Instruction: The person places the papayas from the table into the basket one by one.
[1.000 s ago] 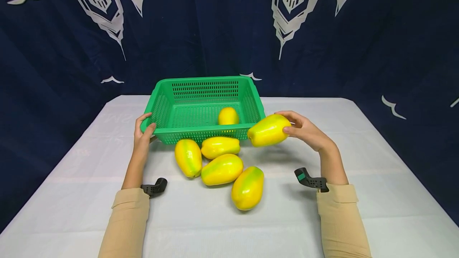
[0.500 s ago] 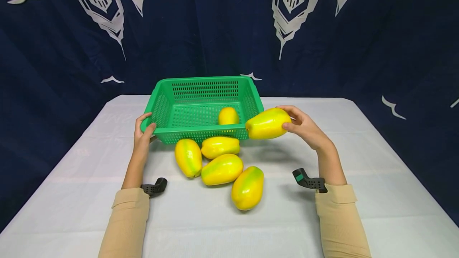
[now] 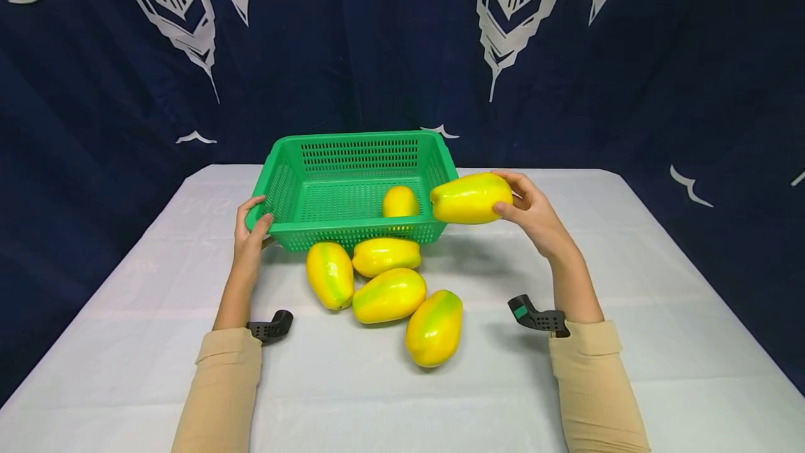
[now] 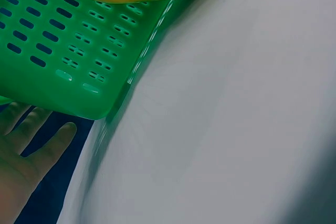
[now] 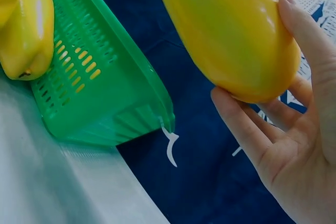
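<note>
A green plastic basket (image 3: 327, 229) stands at the far middle of the table in the head view. My left hand (image 3: 248, 236) grips its front left corner, the thumb on the rim. At the basket's right side, my right hand (image 3: 534, 219) holds a yellow papaya (image 3: 468, 198) up above the table by its right end, fingers and thumb around it. The narrow tip overlaps the basket's right rim in the head view. Inside the basket, toward the front right, lies one papaya (image 3: 400, 202), partly hidden by the front wall.
Several papayas lie in front of the basket, including one papaya (image 3: 330, 275) on the left and another papaya (image 3: 434, 329) nearest me. A white cloth covers the table (image 3: 629, 285). Behind it hangs a dark blue curtain (image 3: 377, 68) with white prints.
My right hand has raised the papaya, which now sits higher beside the basket's right rim and more level. The left hand and the basket have stayed in place.
</note>
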A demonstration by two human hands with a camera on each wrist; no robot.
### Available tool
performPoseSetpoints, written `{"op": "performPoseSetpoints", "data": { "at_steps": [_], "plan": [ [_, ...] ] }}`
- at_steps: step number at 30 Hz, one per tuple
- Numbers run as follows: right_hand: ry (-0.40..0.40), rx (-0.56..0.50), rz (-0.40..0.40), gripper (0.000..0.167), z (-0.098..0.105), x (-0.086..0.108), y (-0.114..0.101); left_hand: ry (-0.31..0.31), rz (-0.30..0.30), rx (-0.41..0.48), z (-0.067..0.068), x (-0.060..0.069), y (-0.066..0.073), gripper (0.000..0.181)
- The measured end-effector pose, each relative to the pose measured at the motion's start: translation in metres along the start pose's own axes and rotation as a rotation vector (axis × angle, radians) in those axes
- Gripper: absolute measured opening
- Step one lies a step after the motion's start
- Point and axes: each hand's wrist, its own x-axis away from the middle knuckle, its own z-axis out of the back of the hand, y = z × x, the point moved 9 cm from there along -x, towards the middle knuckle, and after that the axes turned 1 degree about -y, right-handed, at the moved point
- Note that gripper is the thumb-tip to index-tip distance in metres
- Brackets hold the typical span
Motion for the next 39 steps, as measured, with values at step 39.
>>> {"op": "performPoseSetpoints", "data": {
  "at_steps": [39],
  "plan": [
    [0.315, 0.326, 0.195, 0.066, -0.036, -0.012, -0.015, -0.007, -0.009, -0.006, 0.0, 0.0, 0.001, 0.043]
  ]
}}
